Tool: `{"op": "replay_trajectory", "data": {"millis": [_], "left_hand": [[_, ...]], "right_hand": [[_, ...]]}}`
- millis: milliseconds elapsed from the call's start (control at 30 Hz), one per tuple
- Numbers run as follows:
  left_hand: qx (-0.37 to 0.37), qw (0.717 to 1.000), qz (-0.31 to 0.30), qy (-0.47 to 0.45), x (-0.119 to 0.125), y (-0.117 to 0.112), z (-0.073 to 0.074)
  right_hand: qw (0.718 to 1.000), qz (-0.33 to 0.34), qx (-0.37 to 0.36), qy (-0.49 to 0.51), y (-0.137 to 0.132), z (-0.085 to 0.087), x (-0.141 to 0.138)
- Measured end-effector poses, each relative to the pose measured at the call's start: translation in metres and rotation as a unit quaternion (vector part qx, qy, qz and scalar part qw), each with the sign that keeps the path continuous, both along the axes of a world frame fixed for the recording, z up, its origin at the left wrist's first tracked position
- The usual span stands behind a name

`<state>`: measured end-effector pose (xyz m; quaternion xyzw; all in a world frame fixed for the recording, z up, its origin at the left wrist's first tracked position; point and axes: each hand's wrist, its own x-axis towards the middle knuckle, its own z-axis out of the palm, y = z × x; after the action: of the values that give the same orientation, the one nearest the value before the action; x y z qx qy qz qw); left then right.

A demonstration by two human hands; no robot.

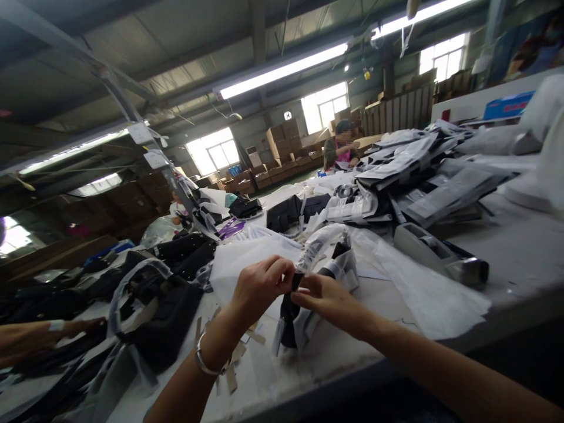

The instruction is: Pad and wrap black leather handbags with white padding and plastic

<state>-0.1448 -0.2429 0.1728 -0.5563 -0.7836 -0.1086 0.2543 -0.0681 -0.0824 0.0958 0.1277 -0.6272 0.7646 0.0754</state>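
At far left, a co-worker's hand [86, 326] reaches among dark goods beside a black bag [165, 320] with a wrapped handle. Cardboard strips [232, 379] lie scattered on the white table [264, 390]. At centre, the left hand [261, 282] pinches the upper edge of a partly wrapped dark item [288, 323] resting on the table. The right hand [328, 301] meets its other side, thumb and fingers slightly apart; its grip cannot be told. Rightward lies a tape dispenser [425, 249].
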Motion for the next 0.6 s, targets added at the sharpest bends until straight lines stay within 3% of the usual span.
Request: {"op": "replay_trajectory", "data": {"millis": [133,233,333,433,467,600], "left_hand": [[0.015,0.997,-0.017,-0.077,-0.005,-0.004,0.003],[0.050,0.978,-0.003,-0.204,-0.015,-0.003,0.008],[0.089,0.911,0.020,-0.401,-0.025,0.006,0.012],[0.047,0.815,0.022,-0.577,-0.029,0.022,0.018],[0.035,0.795,0.020,-0.605,-0.029,0.028,0.020],[0.070,0.781,-0.006,-0.621,-0.033,0.052,0.027]], "right_hand": [[0.996,-0.063,0.047,0.034,-0.017,-0.009,-0.004],[0.994,-0.093,0.028,0.049,-0.025,-0.011,-0.006],[0.994,-0.096,0.005,0.047,-0.032,-0.014,-0.008],[0.994,-0.099,0.020,0.040,-0.035,-0.016,-0.010],[0.994,-0.100,0.024,0.039,-0.036,-0.015,-0.010],[0.995,-0.099,0.004,0.021,-0.034,-0.013,-0.009]]}}
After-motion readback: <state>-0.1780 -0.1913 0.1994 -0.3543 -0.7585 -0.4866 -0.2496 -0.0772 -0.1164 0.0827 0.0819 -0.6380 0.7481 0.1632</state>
